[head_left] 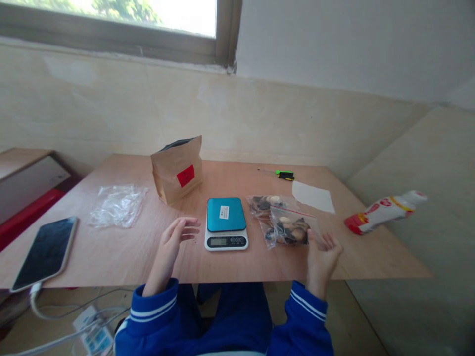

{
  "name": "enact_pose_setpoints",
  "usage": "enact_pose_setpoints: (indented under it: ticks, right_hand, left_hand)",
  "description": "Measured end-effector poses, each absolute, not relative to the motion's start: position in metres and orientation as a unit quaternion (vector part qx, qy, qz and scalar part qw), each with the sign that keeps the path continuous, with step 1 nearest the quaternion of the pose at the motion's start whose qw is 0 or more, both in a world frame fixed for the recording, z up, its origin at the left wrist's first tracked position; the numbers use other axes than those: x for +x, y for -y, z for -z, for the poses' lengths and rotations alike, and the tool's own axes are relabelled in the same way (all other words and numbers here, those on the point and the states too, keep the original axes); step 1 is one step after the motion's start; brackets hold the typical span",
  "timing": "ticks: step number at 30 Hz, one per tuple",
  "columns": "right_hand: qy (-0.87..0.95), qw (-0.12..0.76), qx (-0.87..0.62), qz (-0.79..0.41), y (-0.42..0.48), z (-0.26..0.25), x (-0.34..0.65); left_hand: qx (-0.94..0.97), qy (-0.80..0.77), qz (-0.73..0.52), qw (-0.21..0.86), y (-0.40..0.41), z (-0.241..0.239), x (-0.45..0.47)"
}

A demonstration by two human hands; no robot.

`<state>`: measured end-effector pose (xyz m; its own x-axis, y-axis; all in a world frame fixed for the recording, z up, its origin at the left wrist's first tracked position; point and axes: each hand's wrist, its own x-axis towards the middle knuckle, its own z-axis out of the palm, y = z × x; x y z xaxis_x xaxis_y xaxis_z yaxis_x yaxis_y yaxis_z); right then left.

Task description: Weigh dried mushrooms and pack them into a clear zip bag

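A kitchen scale (226,222) with a blue-green top and a white base stands in the middle of the table. Left of it, my left hand (178,235) is raised with fingers apart, holding nothing. On the scale's right lie two clear zip bags of pale and dark pieces that look like dried mushrooms. The front zip bag (291,230) partly covers the rear zip bag (269,201). My right hand (324,249) is at the front bag's right edge, thumb and bent fingers apart; whether it touches the plastic is unclear.
An open-topped brown paper bag (178,170) with a red label stands behind the scale. Clear plastic bags (117,205) and a phone (46,252) on a cable lie left. Screwdrivers (284,174), white paper (313,196) and a tilted bottle (386,212) are right.
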<state>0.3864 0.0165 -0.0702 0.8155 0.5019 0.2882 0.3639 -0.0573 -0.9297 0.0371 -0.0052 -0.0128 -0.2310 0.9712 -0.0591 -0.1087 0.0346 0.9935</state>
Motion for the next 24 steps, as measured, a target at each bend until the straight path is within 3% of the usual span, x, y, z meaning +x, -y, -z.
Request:
enact_pose_setpoints:
  ticks: [5,11,15,21,24]
  right_hand:
    - [0.430,0.550,-0.712,0.075,-0.017,0.063,0.382]
    - [0.560,0.404,-0.723,-0.006,-0.019,0.064,0.366]
    - [0.558,0.449,-0.698,0.014,-0.019,0.057,0.365]
    - [0.557,0.551,-0.619,0.057,-0.011,0.025,0.360]
    - [0.561,0.556,-0.612,0.047,-0.005,0.013,0.349]
  left_hand:
    - [0.405,-0.553,-0.577,0.445,0.005,0.011,0.034]
    - [0.401,-0.547,-0.631,0.377,0.005,0.010,0.029]
    - [0.435,-0.572,-0.648,0.252,0.001,-0.009,0.024]
    - [0.544,-0.605,-0.575,-0.079,-0.055,-0.054,0.009]
    - [0.575,-0.635,-0.508,-0.090,-0.089,-0.057,-0.002]
